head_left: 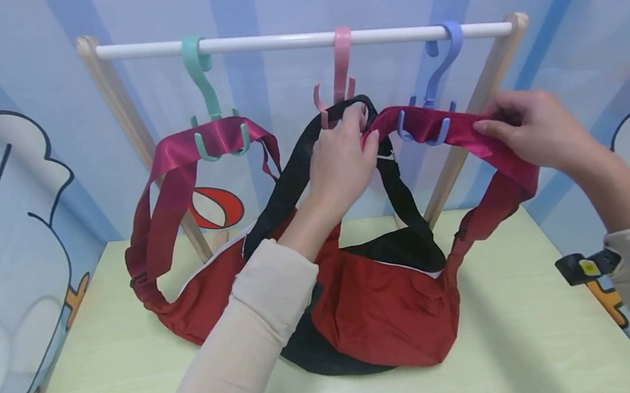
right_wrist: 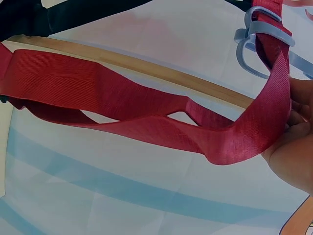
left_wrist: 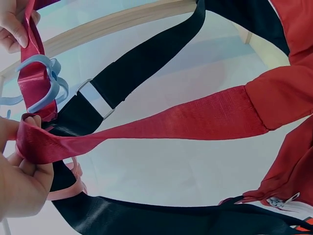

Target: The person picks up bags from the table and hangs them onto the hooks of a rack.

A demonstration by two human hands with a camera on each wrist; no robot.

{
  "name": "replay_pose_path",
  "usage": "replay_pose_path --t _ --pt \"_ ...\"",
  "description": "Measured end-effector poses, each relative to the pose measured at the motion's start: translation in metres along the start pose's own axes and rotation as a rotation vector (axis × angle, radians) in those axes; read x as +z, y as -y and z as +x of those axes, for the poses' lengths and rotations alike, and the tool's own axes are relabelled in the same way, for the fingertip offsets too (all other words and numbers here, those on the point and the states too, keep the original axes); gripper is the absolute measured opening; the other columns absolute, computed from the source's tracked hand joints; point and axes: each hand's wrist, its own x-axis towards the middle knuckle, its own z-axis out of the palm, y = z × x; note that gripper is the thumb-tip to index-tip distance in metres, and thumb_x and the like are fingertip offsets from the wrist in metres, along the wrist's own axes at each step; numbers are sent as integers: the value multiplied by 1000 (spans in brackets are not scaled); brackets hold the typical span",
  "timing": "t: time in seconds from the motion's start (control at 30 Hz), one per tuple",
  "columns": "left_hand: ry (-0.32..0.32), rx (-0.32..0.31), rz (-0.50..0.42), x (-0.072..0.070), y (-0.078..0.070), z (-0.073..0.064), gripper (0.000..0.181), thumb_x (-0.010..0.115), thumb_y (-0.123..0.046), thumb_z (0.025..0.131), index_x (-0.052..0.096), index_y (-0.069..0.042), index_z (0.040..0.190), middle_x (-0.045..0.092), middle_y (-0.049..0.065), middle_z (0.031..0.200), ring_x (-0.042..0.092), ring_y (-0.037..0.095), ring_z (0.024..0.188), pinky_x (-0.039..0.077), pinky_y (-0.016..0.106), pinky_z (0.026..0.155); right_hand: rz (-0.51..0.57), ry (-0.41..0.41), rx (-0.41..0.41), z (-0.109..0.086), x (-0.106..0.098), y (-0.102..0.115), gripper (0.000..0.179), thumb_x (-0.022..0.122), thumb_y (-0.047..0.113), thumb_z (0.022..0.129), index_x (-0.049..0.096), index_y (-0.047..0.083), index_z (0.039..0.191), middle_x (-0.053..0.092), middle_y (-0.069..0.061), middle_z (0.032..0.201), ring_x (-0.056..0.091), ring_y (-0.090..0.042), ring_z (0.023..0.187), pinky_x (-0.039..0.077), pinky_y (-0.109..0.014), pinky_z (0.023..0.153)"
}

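My left hand [head_left: 340, 162] pinches the red strap [head_left: 465, 128] of the right-hand red bag [head_left: 395, 315], just left of the blue hook [head_left: 447, 60]. On the hook's other side my right hand [head_left: 539, 130] holds the same strap between thumb and fingers. The strap lies across the blue hook's prongs, as the left wrist view also shows. A black strap [head_left: 291, 189] hangs over the pink hook [head_left: 342, 61], close behind my left hand. In the right wrist view, the red strap [right_wrist: 146, 132] droops in a twisted loop from my right hand [right_wrist: 293, 147].
A white rod [head_left: 277, 40] on wooden legs [head_left: 494, 78] carries the hooks. From the green hook [head_left: 203, 84] at left hangs another red strap [head_left: 170, 166], with its red bag [head_left: 205, 299] on the pale table [head_left: 506, 342]. A black bag [head_left: 330, 353] lies between the red ones.
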Motion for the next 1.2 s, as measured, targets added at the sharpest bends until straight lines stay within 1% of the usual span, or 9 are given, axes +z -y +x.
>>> replay_pose_path --t 0.27,0.4,0.57,0.87,1.0,1.2 --pt "15 -21 -45 2 2 -5 21 53 -22 92 51 -6 106 55 5 66 53 14 55 43 21 51 14 -16 9 -2 4 -3 31 53 26 92 56 1 110 57 -18 91 54 -29 75 44 -27 54" --pt "16 -19 -67 3 4 -6 20 53 -23 93 50 -7 105 55 5 65 51 15 53 42 22 50 17 -23 16 -3 6 -5 32 53 27 92 56 1 111 57 -18 92 54 -30 77 45 -28 55" --pt "30 -22 -101 4 7 -9 22 52 -23 93 50 -7 107 55 5 65 51 15 53 42 22 50 19 -27 22 -3 8 -7 34 52 29 92 55 2 112 57 -19 94 55 -31 78 46 -28 56" --pt "82 -28 -215 10 13 -14 21 53 -21 93 49 -8 108 58 3 69 53 13 57 44 23 53 44 -24 21 -4 11 -8 34 52 27 92 54 2 115 57 -20 97 56 -32 80 48 -32 59" --pt "91 -35 -211 12 14 -15 21 54 -21 93 50 -8 109 59 2 70 54 12 59 44 23 55 51 -23 18 -4 12 -9 34 53 27 92 54 2 115 57 -20 97 56 -33 81 47 -30 58" --pt "107 -31 -194 11 15 -15 24 54 -21 92 49 -8 112 63 4 77 57 12 64 46 22 59 62 -24 9 -4 12 -10 35 53 27 92 54 2 116 58 -21 97 56 -33 81 45 -25 57"
